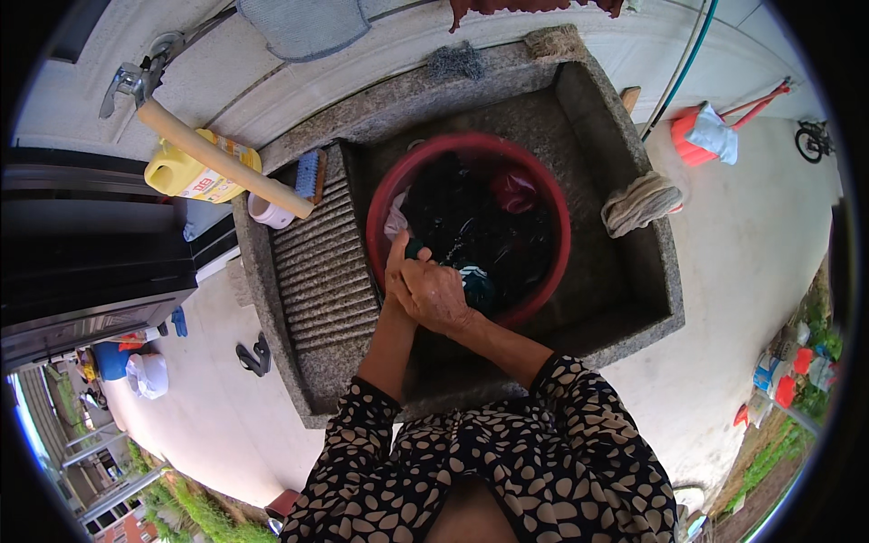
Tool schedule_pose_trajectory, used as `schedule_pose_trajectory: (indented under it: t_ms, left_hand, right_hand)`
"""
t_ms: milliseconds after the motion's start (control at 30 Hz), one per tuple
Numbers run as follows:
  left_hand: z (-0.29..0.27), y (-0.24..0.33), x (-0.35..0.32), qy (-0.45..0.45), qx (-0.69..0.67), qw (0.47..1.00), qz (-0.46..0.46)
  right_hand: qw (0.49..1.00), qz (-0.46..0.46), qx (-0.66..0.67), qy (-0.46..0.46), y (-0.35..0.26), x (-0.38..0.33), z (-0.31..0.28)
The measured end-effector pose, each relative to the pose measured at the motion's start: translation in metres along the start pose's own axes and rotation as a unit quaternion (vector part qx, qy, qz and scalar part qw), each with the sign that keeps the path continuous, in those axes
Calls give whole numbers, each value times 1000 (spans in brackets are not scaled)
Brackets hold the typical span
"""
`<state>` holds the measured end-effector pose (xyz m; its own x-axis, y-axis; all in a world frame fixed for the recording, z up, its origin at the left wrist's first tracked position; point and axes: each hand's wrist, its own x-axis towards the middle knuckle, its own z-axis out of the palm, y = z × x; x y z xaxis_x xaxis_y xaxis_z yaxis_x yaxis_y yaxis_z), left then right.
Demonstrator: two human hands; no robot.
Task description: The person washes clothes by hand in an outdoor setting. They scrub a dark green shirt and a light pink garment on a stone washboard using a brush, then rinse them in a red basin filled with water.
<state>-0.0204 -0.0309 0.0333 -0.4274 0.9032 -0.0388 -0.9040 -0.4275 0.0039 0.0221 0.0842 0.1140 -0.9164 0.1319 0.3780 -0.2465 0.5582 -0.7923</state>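
A red plastic basin [561, 249] stands in the stone sink, holding dark wet clothes [453, 208] in water. Over its near left rim, my two hands are clasped close together. A dark green wet cloth [414, 248] pokes out at my left hand [396, 264], which is closed around it. My right hand [439, 294] is closed too, overlapping the left, with dark green fabric with white stripes [476, 282] beside it in the basin. Most of the cloth inside my grip is hidden. A pale piece of cloth and a maroon item lie among the clothes.
The stone sink [665, 271] has a ridged washboard [321, 262] on its left. There sit a scrub brush [311, 175], a white cup [270, 211] and a yellow jug [204, 167]; a tan hose [222, 158] hangs from the tap [136, 81]. A glove [641, 204] drapes the right rim.
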Motion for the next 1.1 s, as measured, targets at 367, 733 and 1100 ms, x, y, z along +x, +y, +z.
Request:
schedule_pose_trajectory:
  t_ms: [367, 733, 1100]
  left_hand:
    - [32, 28, 65, 503, 416, 656, 378]
    - [-112, 9, 85, 537, 740, 370, 161]
    - [-18, 48, 51, 365, 567, 702, 229]
  right_hand:
    - [968, 247, -24, 49, 141, 73, -62]
    - [939, 219, -240, -112, 239, 12, 24]
    - [924, 321, 209, 13, 192, 61, -74]
